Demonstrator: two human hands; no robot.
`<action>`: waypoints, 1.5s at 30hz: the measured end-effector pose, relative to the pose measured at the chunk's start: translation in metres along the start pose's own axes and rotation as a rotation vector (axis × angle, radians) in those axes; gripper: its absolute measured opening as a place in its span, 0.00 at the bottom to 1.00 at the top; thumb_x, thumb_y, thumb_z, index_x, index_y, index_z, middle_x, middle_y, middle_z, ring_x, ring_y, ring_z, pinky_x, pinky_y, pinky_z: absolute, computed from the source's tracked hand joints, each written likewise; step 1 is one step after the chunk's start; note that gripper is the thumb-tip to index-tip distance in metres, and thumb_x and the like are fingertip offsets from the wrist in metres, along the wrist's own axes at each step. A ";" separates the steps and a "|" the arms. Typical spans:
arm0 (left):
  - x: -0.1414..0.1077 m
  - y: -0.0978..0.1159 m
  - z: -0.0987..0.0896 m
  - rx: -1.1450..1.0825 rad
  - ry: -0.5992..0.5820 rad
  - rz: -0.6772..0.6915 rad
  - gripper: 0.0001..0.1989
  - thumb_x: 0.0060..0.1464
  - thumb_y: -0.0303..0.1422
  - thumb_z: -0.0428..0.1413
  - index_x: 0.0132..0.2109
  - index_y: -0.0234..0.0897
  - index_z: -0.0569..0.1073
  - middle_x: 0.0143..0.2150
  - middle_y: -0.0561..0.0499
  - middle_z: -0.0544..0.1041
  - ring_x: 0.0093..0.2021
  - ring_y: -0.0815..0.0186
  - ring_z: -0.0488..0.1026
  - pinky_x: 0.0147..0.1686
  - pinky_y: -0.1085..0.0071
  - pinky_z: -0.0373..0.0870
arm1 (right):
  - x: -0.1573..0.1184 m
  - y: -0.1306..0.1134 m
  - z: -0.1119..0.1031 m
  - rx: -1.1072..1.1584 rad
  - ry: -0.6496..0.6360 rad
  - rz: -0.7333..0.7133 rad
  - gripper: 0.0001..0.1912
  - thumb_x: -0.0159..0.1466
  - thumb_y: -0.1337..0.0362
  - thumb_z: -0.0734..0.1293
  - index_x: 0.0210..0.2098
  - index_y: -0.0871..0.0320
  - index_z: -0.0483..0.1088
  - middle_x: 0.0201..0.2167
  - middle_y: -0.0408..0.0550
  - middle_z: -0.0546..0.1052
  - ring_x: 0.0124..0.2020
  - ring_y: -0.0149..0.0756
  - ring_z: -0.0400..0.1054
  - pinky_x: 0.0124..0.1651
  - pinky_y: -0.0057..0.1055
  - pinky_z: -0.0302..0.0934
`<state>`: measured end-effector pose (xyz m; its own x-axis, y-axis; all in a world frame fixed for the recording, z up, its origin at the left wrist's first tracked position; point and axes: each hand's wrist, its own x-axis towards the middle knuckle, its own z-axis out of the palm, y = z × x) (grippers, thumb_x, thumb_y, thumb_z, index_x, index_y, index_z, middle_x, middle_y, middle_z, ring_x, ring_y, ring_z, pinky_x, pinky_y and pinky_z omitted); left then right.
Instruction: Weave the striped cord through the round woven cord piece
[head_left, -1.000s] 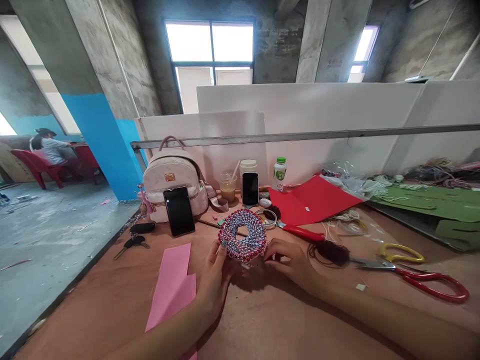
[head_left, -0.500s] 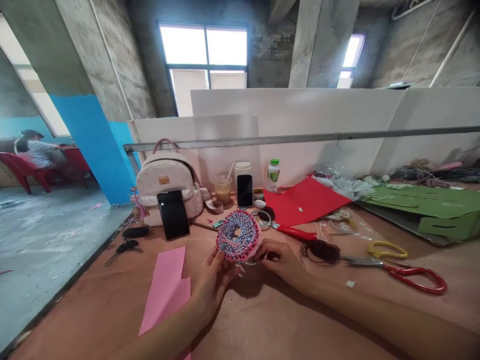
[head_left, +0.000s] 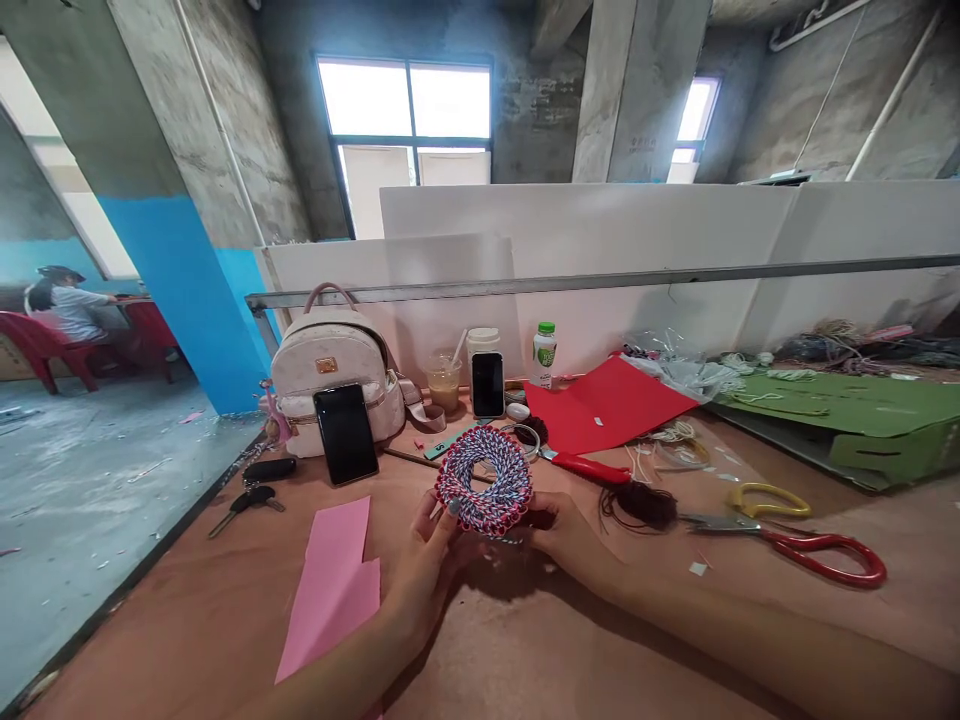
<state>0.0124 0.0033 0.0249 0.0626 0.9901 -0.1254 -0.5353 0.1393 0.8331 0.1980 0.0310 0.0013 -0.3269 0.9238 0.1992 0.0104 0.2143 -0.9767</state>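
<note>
A ring of braided cord, patterned in blue, white and red with a red looped edge, is held just above the brown table. My left hand grips its lower left side, thumb on top and fingers underneath. At its lower right edge, my right hand has its fingers closed on the rim, the tips partly hidden by the ring. A short striped cord end shows along the ring's lower edge. Behind it lie a clear tape roll and a thin brown stick.
Pink paper lies left, near keys and a black phone against a backpack. Rightward are dark yarn, scissors, red paper and a green box. A drink cup stands behind.
The ring has been turned so its face and centre hole show more openly. My left thumb now lies over its front edge, and both hands still hold it.
</note>
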 end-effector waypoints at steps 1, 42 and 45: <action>0.000 0.000 0.000 0.004 0.000 0.002 0.32 0.39 0.43 0.75 0.52 0.42 0.76 0.53 0.45 0.82 0.40 0.61 0.83 0.35 0.71 0.80 | 0.000 -0.002 0.001 0.020 -0.002 0.024 0.12 0.55 0.57 0.74 0.34 0.58 0.80 0.30 0.47 0.81 0.28 0.38 0.70 0.28 0.31 0.65; -0.001 -0.009 -0.008 0.156 0.026 0.134 0.24 0.50 0.43 0.69 0.52 0.43 0.75 0.54 0.47 0.81 0.43 0.59 0.83 0.37 0.69 0.80 | 0.006 -0.001 0.001 0.168 -0.021 0.091 0.22 0.46 0.58 0.81 0.39 0.58 0.77 0.42 0.51 0.82 0.42 0.48 0.75 0.53 0.49 0.69; 0.001 -0.010 -0.010 0.192 0.057 0.156 0.22 0.52 0.41 0.69 0.52 0.45 0.75 0.52 0.49 0.81 0.44 0.61 0.82 0.36 0.71 0.80 | 0.004 -0.005 0.002 0.249 -0.074 0.109 0.24 0.49 0.58 0.80 0.43 0.57 0.76 0.43 0.51 0.82 0.44 0.47 0.75 0.51 0.45 0.70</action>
<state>0.0094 0.0030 0.0111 -0.0583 0.9982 -0.0127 -0.3644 -0.0095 0.9312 0.1946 0.0331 0.0064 -0.4050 0.9094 0.0947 -0.1801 0.0222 -0.9834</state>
